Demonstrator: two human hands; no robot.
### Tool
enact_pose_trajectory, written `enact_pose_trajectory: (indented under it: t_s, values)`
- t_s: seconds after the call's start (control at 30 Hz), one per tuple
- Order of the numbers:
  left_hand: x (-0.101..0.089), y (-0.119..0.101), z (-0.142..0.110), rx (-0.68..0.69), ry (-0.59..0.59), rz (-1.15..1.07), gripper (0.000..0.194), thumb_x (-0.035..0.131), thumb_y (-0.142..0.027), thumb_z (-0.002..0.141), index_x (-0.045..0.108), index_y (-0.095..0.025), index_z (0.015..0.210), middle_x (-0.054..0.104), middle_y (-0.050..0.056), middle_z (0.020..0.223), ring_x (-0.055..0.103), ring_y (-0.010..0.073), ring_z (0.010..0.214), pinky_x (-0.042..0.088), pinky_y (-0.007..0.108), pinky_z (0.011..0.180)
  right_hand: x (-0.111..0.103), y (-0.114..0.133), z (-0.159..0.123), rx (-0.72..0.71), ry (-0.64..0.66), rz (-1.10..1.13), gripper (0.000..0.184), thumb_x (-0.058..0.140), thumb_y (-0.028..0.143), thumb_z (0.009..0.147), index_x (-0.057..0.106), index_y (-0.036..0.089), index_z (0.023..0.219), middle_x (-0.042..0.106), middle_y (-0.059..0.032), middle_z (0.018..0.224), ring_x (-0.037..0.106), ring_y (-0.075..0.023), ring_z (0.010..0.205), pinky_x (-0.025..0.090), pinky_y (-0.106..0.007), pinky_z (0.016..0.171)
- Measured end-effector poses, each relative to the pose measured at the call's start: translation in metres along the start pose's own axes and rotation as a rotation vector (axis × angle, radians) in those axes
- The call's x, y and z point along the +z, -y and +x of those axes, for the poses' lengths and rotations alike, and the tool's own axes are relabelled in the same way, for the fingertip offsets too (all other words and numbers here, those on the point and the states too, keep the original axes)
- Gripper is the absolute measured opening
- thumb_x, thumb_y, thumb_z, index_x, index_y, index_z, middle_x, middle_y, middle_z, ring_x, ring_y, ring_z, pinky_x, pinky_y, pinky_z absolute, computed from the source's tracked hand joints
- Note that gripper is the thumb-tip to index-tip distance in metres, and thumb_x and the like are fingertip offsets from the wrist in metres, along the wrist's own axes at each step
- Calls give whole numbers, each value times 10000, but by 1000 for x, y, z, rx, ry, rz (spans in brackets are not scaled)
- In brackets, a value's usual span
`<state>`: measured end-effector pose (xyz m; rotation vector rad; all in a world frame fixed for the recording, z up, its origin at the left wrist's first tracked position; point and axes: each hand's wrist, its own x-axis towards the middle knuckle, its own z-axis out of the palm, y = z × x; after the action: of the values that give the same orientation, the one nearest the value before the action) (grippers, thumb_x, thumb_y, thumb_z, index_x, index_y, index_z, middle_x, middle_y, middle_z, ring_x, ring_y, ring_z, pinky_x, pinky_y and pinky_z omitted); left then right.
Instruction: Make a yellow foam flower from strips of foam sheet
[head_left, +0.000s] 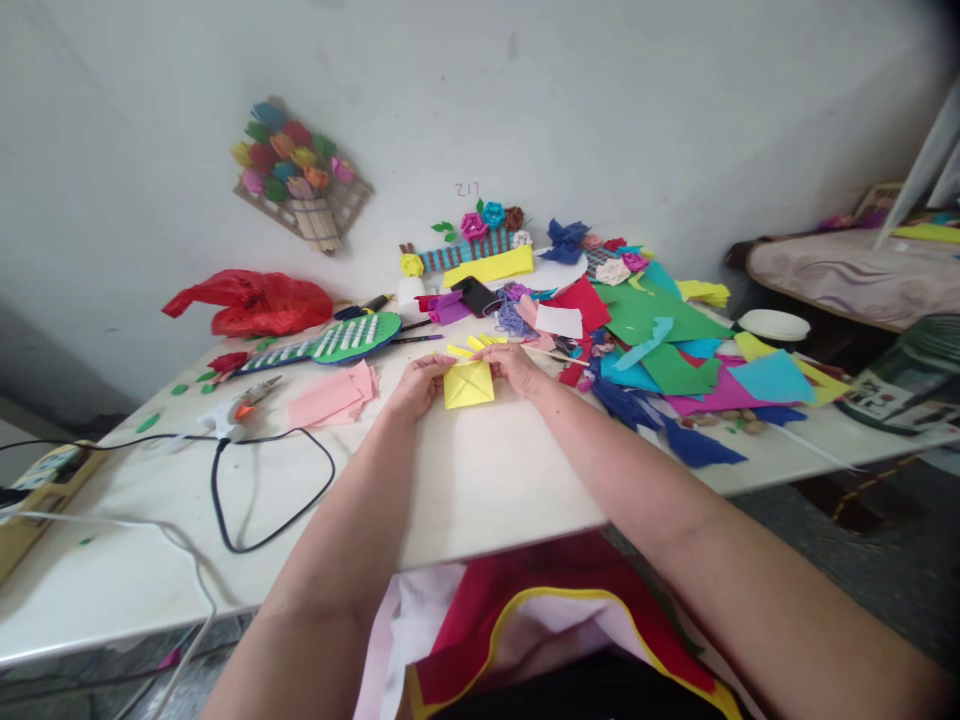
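At lower left, a black cord point(237, 550) loops near the left forearm point(356, 520); a snag could drag the glue gun point(226, 421). At the centre of the frame, the left hand point(422, 384) and right hand point(517, 370) pinch opposite sides of a creased yellow paper point(469, 386) (thin stuff, by its look), which an uneven pull could tear. Just beyond, small yellow strips point(476, 343) could scatter if brushed by either hand.
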<state>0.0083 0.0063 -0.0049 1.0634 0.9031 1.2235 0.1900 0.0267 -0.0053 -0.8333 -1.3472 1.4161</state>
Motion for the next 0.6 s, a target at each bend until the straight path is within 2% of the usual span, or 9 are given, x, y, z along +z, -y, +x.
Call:
enact_pose_trajectory:
  t_s: [0.13,0.3,0.47,0.6]
  values:
    - [1,-1,-1,-6,27,11,212,682,-214,575,632,-119,757,652,49,674,614,148,621,482,259,596,1,-1,1,3,-1,-16,218,651,306,574,667,121,689,596,-1,562,512,-103,518,384,-217,490]
    - [0,2,-1,7,31,17,256,720,-169,531,606,-127,755,637,19,663,599,117,585,474,233,577,2,-7,5,-21,-19,-63,231,726,256,488,655,129,668,608,16,586,515,-88,547,413,-229,569]
    - [1,1,-1,4,22,43,342,720,-157,521,576,-145,831,620,0,627,587,112,544,457,224,542,3,-8,5,1,-17,-48,243,713,237,528,652,150,746,613,19,598,532,-97,547,425,-232,557]
    - [3,1,-2,39,21,67,397,728,-177,513,564,-151,874,581,-31,566,563,99,510,440,215,536,4,-3,3,20,-18,20,304,653,395,632,640,148,810,623,-6,631,550,-113,543,419,-234,509]
